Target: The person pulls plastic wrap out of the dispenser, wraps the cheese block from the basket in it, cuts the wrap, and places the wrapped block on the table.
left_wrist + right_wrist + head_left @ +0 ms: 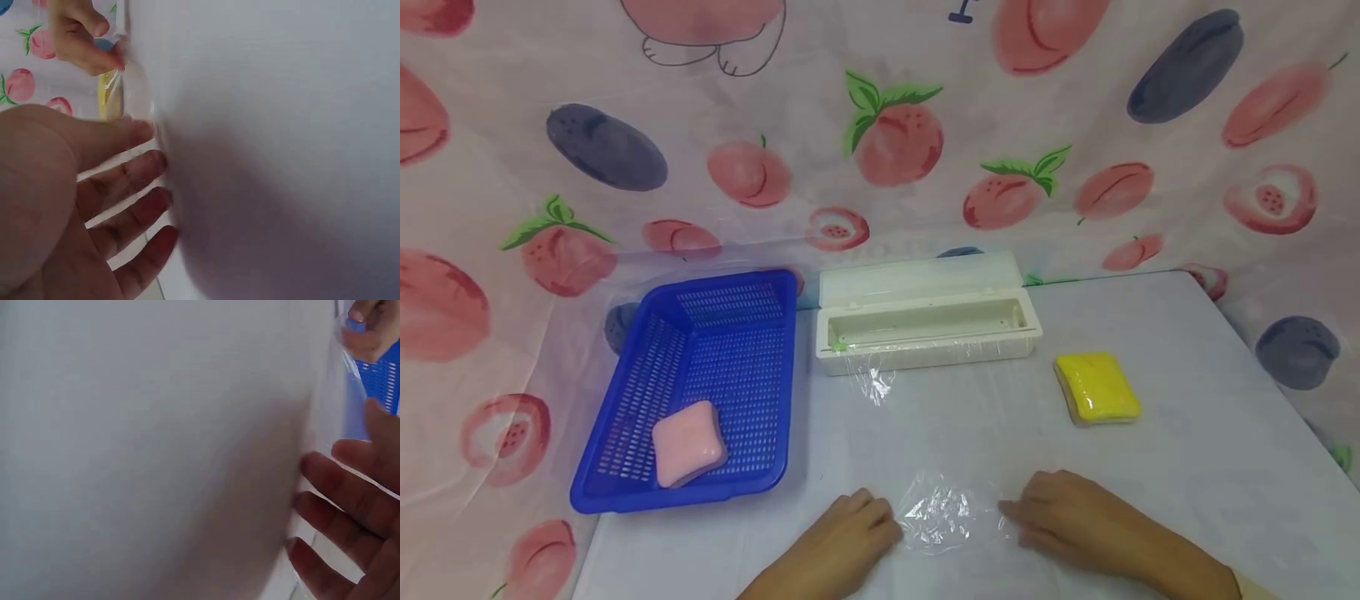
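A crinkled sheet of clear plastic wrap (940, 512) lies low over the near part of the table between the two hands. My left hand (838, 546) holds its left edge by thumb and fingertips. At the opposite edge, my right hand (1075, 525) has the wrap at its thumb and index finger. Both wrist views show the remaining fingers spread, with tips right at the tabletop. A yellow pillow-shaped block (1097, 387), shiny on top, sits beyond the right hand. Past the left hand, a similar pink block (688, 442) rests inside a blue basket (786, 400).
Behind the wrap stands a long white box (925, 357), its translucent lid (917, 279) raised and a small green piece on its front rim. A fruit-patterned cloth (910, 200) hangs along the back of the white table (910, 433).
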The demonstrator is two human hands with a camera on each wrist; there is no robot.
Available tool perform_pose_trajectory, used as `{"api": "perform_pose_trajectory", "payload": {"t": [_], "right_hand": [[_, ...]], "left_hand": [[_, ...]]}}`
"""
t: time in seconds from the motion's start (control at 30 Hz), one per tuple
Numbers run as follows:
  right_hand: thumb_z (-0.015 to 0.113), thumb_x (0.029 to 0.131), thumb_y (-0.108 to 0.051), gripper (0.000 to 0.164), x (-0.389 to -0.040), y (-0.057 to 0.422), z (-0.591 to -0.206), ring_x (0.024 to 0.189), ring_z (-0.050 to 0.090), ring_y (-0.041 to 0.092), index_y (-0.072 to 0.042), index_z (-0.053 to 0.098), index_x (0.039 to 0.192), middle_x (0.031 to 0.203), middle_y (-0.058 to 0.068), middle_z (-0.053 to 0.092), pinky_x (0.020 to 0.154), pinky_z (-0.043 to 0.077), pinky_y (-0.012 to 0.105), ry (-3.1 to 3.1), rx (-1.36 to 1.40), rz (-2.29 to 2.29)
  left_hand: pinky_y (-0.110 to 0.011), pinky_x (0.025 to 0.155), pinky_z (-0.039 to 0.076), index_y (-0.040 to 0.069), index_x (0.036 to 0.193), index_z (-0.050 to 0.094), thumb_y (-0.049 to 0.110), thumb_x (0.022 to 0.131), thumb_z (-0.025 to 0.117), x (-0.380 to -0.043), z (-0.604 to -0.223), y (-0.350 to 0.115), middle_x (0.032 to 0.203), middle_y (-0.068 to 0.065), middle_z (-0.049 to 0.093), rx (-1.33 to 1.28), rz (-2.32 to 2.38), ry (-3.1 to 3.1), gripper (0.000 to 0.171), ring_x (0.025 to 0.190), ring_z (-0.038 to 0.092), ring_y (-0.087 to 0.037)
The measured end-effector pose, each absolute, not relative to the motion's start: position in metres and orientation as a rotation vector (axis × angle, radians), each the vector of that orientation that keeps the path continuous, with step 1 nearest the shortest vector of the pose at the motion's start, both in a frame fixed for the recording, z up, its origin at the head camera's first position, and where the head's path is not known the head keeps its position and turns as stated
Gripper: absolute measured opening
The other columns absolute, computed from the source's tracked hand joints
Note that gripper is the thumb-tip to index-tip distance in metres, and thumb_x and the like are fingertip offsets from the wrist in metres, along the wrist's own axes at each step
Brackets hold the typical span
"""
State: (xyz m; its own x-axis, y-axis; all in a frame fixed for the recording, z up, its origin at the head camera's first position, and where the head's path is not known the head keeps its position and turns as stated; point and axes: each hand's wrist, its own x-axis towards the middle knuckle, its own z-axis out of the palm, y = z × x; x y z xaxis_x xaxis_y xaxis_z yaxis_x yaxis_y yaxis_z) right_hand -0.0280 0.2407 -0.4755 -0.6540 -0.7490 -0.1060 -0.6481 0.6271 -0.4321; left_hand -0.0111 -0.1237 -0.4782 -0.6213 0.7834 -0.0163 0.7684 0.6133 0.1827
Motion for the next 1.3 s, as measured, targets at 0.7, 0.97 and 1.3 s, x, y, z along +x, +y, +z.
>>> {"api": "perform_pose_trajectory", "payload": {"t": [0.7, 0.97, 1.3], "right_hand": [[0.057, 0.081, -0.082, 0.109, -0.043, 0.219, -0.485, 0.159, 0.012, 0.036, -0.021, 0.022, 0.164, 0.173, 0.008, 0.007, 0.11, 0.01, 0.083, 2.693, -0.671, -0.194], [0.054, 0.082, -0.083, 0.11, -0.048, 0.22, -0.487, 0.159, 0.007, 0.038, -0.021, 0.017, 0.165, 0.174, 0.008, 0.001, 0.108, 0.002, 0.085, 2.608, -0.652, -0.247], [0.053, 0.082, -0.084, 0.111, -0.045, 0.221, -0.489, 0.158, 0.009, 0.041, -0.017, 0.02, 0.164, 0.173, 0.011, 0.003, 0.108, 0.004, 0.085, 2.634, -0.668, -0.234]], "left_hand": [[-0.063, 0.121, 0.026, 0.031, 0.164, 0.02, 0.066, 0.101, 0.04, -0.025, -0.491, -0.103, 0.174, -0.006, 0.006, 0.937, -0.145, 2.756, 0.075, 0.159, 0.013, -0.033], [-0.059, 0.125, 0.021, 0.03, 0.164, 0.017, 0.064, 0.102, 0.037, -0.026, -0.492, -0.116, 0.174, -0.001, 0.006, 0.959, -0.047, 2.711, 0.073, 0.16, 0.01, -0.029], [-0.047, 0.116, 0.042, 0.022, 0.155, 0.045, 0.044, 0.105, 0.053, -0.028, -0.381, -0.154, 0.161, 0.001, 0.044, 0.954, 0.304, 2.684, 0.055, 0.147, 0.044, -0.023]]}}
